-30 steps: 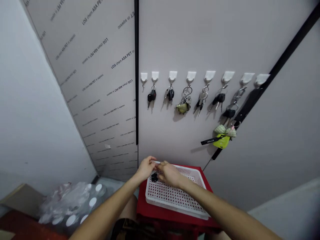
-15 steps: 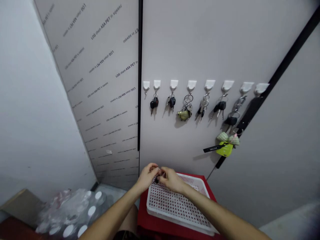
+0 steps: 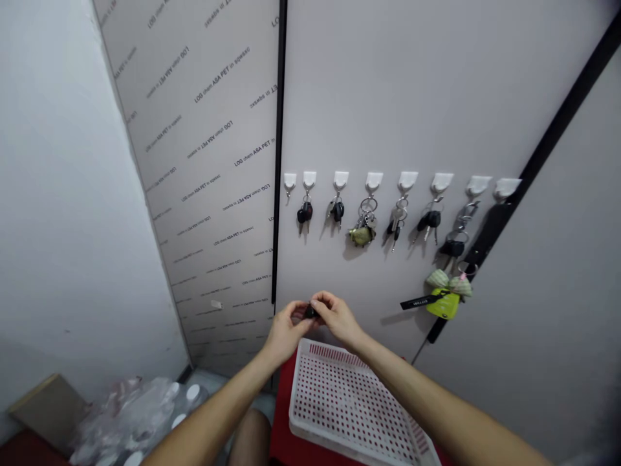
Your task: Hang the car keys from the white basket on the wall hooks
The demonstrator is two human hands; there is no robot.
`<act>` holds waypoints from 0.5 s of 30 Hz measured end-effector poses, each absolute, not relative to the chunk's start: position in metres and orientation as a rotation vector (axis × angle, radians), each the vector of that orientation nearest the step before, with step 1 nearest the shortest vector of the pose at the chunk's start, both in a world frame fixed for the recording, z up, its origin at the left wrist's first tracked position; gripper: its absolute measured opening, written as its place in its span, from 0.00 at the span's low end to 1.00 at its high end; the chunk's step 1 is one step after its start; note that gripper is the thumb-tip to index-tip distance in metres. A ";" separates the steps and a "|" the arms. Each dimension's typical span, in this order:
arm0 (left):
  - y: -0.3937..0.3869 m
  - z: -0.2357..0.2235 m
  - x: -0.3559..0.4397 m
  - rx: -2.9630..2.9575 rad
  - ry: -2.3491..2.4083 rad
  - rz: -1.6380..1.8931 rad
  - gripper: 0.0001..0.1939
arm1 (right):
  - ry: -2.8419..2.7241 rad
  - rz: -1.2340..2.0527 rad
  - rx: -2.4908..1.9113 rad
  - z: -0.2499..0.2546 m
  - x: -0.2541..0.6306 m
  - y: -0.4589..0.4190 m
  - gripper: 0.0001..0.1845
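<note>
- I see the small, dark, rounded object (image 3: 310, 312) now lifted clear of the white perforated plastic basket (image 3: 339, 396), so fingers alone support it.
- My right hand (image 3: 340, 321) pinches it, nearly closed.
- My left hand (image 3: 283, 332) half-curls beside it; its grip I can't tell.

Row of hooks (image 3: 373, 181) runs across the panel (image 3: 412, 84) facing the person; bunches of keys (image 3: 429, 220) hang beneath. Fob (image 3: 444, 303) lowest, under the row's right end. Basket (image 3: 349, 401) sits on a stand (image 3: 281, 433), before the panel. Left hand (image 3: 284, 331) and right hand (image 3: 340, 320) by the basket's far left corner, item (image 3: 310, 312) between them. Bottles (image 3: 193, 393) left of the stand; cardboard (image 3: 48, 409) farther left.
</note>
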State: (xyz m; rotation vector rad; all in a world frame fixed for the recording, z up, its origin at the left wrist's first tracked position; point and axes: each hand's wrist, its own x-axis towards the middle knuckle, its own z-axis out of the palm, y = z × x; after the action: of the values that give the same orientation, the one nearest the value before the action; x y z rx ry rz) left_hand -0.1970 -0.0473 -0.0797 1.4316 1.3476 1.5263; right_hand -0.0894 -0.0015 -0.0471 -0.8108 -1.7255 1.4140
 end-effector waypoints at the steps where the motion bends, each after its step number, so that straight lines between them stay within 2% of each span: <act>1: -0.047 -0.077 -0.199 1.432 1.349 1.546 0.10 | -1.731 1.430 -0.806 -0.045 -0.091 -0.002 0.10; 3: -0.047 -0.070 -0.205 1.438 1.386 1.575 0.07 | -1.755 1.458 -0.786 -0.040 -0.093 -0.002 0.10; 7: -0.048 -0.054 -0.218 1.461 1.525 1.590 0.08 | -1.826 1.437 -0.730 -0.030 -0.096 -0.003 0.11; 15: -0.040 -0.021 -0.232 1.476 1.431 1.617 0.10 | -1.943 1.044 -0.700 -0.001 -0.119 0.009 0.13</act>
State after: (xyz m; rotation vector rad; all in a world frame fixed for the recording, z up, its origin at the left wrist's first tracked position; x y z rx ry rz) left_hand -0.2318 -0.0402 -0.0210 1.4763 1.4307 1.6171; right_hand -0.1195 0.0087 -0.0006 -0.7001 -1.9433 1.0437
